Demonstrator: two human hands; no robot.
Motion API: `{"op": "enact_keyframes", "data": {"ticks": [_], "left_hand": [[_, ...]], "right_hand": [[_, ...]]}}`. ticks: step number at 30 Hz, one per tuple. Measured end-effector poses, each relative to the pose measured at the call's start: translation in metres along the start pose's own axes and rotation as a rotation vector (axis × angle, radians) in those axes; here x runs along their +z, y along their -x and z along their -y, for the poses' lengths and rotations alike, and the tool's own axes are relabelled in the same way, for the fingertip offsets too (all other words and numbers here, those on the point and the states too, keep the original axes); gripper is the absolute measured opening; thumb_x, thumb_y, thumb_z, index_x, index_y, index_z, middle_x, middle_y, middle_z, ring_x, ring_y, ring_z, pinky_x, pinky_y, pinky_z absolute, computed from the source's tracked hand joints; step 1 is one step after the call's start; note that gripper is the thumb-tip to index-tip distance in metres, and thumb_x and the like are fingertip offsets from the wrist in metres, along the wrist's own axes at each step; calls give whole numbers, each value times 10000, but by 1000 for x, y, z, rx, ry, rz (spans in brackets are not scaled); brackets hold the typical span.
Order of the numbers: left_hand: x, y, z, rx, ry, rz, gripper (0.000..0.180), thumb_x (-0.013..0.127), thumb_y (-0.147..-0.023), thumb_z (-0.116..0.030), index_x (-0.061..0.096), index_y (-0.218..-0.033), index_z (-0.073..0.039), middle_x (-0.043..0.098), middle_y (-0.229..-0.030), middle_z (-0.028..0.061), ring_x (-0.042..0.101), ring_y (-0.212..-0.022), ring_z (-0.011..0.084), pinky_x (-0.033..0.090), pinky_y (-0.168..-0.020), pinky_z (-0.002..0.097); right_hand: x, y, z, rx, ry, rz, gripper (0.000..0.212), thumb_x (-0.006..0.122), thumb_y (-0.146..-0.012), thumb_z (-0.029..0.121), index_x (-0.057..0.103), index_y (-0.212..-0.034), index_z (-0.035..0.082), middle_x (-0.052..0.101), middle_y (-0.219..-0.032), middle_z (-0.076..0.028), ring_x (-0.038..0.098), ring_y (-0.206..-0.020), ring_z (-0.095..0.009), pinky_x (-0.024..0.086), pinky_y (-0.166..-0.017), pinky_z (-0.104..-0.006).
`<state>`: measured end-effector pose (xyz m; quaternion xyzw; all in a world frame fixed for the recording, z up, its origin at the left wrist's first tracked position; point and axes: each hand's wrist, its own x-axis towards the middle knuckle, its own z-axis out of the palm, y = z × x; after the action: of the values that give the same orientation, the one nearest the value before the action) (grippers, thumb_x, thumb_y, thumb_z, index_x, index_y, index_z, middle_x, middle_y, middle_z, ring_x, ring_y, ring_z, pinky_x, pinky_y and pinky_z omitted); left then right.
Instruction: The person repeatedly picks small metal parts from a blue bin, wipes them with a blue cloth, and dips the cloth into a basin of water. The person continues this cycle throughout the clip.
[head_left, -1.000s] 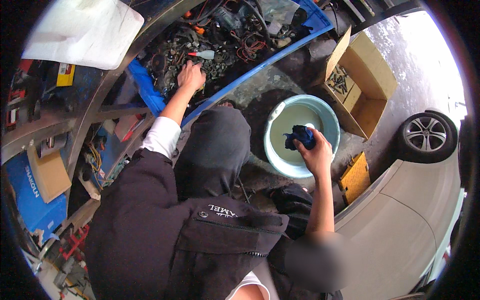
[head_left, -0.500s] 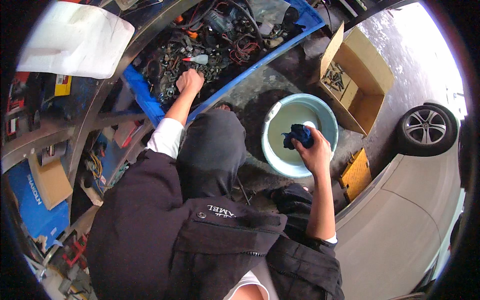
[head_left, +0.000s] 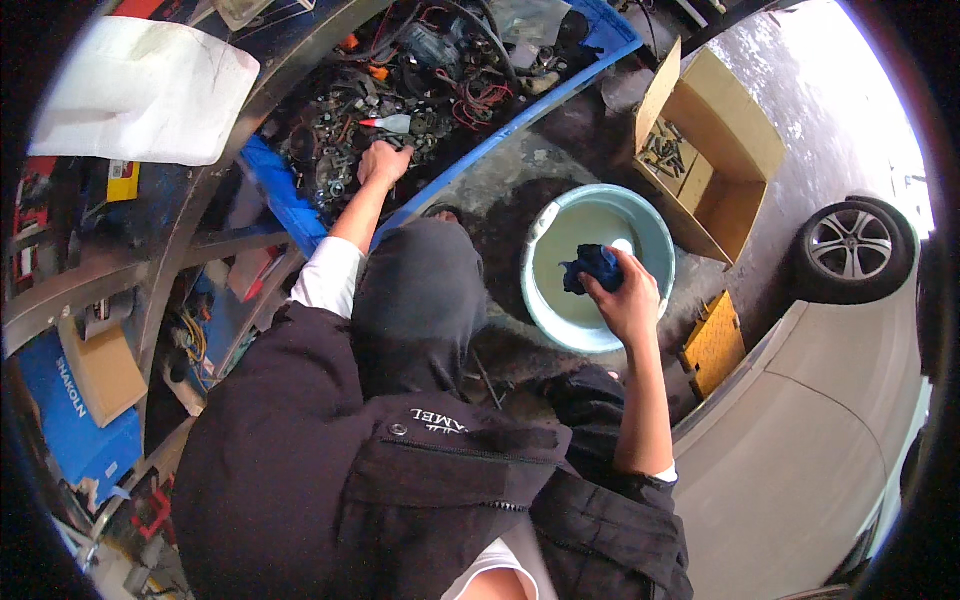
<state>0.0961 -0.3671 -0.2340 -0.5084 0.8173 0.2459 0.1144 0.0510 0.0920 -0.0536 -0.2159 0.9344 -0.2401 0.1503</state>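
My left hand (head_left: 381, 165) is down among greasy bolts, nuts and other small metal parts in a blue tray (head_left: 497, 149). Its fingers are curled together, and whatever they grip is too small or hidden to name. Just beyond it lies a small pale bottle with a red tip (head_left: 392, 124). Over a light blue basin (head_left: 540, 312) of cloudy water, my right hand (head_left: 632, 302) is closed on a crumpled dark blue cloth (head_left: 592, 270).
An open cardboard box (head_left: 742, 118) with several bolts (head_left: 664, 150) stands beyond the basin. To the right are a yellow plate (head_left: 715, 345), a wheel (head_left: 851, 246) and a pale car panel (head_left: 785, 440). Metal shelving with a blue box (head_left: 72, 405) runs along the left.
My left hand has shifted slightly and its fingers now point more to the right over the parts. My right hand still holds the cloth above the basin, almost unmoved.
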Motion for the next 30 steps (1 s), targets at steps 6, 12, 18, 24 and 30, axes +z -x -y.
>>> {"op": "enact_keyframes", "data": {"ticks": [6,12,18,24,30], "left_hand": [[-4,-6,-3,-28,-51,-1,554,801,-790,-558,784,-1132,-122,741,-1235,154,706,-1155,337,566,-960,458],[-3,-7,-7,-52,-65,14,572,858,-742,-519,772,-1161,-139,728,-1283,121,703,-1167,317,568,-961,445],[-6,4,-11,-70,-61,-17,520,848,-753,-523,791,-1116,-156,749,-1235,109,711,-1152,312,571,-959,448],[-20,9,-4,-27,-211,-102,592,813,-770,-561,770,-1162,-119,741,-1238,148,708,-1154,337,571,-953,458],[-27,24,-22,45,-286,-14,603,820,-776,-562,765,-1174,-112,733,-1262,142,696,-1178,341,567,-958,459]], "right_hand": [[-11,2,4,35,15,-1,540,843,-797,404,694,-1243,137,734,-1096,-115,717,-1015,-342,564,-897,-447],[-17,4,7,26,7,-40,534,839,-796,387,691,-1247,142,730,-1119,-95,709,-1049,-326,563,-911,-437],[-24,8,7,46,-2,-75,521,836,-792,364,691,-1239,141,727,-1129,-89,703,-1061,-323,560,-917,-438],[-27,10,6,29,-6,-94,514,834,-788,362,689,-1227,136,723,-1104,-88,700,-1061,-325,558,-911,-446],[-29,14,0,33,12,-93,503,825,-793,380,688,-1214,143,720,-1093,-86,695,-1066,-322,556,-908,-448]]}}
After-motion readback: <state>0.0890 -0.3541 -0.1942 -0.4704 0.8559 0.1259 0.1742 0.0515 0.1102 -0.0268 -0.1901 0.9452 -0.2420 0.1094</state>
